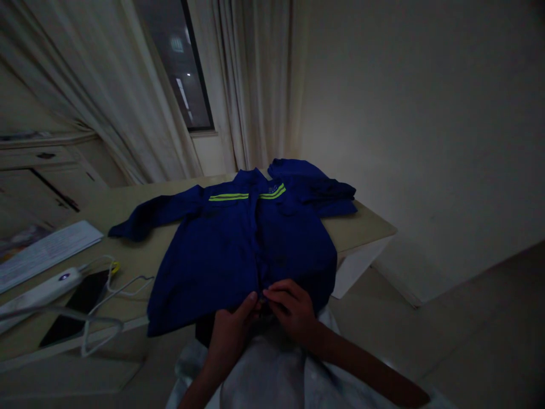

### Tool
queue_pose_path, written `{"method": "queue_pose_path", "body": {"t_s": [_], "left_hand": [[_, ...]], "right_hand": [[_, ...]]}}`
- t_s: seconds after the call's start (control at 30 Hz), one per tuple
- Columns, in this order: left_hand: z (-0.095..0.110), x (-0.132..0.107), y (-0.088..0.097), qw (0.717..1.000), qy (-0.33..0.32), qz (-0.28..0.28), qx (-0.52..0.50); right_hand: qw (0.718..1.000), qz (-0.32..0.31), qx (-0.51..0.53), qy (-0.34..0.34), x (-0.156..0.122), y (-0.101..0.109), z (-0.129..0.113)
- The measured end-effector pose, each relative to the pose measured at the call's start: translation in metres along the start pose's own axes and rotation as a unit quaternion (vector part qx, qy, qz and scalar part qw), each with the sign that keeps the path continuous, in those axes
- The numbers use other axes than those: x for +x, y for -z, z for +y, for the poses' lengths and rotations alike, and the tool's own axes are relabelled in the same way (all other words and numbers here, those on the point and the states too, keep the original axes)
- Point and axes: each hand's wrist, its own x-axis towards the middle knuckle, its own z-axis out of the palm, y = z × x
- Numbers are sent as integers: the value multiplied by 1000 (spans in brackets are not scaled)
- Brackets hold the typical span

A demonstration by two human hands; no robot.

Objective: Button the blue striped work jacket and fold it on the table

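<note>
A dark blue work jacket (238, 244) with yellow-green reflective stripes lies spread on a beige table (366, 227), collar away from me, one sleeve stretched to the left. My left hand (232, 329) and my right hand (292, 309) meet at the jacket's bottom hem, at the front opening. Both pinch the fabric there, fingers closed on the hem edges. What lies between the fingertips is too dark to make out.
A white power strip (40, 292) with cables, a black phone (79, 307) and a white hanger (91, 329) lie at the table's left. Papers (46, 250) sit further left. Curtains and a window stand behind; bare floor lies to the right.
</note>
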Motion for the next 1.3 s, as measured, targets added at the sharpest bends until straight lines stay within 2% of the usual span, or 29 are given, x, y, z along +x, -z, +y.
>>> {"method": "queue_pose_path", "body": {"t_s": [0.13,0.33,0.47,0.6,0.77,0.9,1.03,1.17,1.3], "left_hand": [[7,-4,2,1000,10,-11,20],[11,-4,6,1000,-10,-10,18],[7,-2,7,1000,-17,-9,11],[0,0,5,999,-9,-32,18],[-5,2,3,998,-10,-58,5],[-2,2,4,999,-16,-45,10],[-3,2,4,999,-13,-38,4],[-7,3,3,998,8,-54,-26],[-7,1,1,996,-8,-82,-40]], "right_hand": [[998,4,-44,53,2,2,-3],[990,-61,-90,89,4,7,-8],[995,-29,-73,56,0,2,-5],[999,-7,-45,26,-2,-3,-3],[1000,-25,-19,1,1,-1,-8],[999,-43,8,-21,2,2,-10],[998,-41,24,-41,2,2,-11],[996,-27,56,-67,5,3,-12],[989,-14,88,-116,10,3,-14]]}}
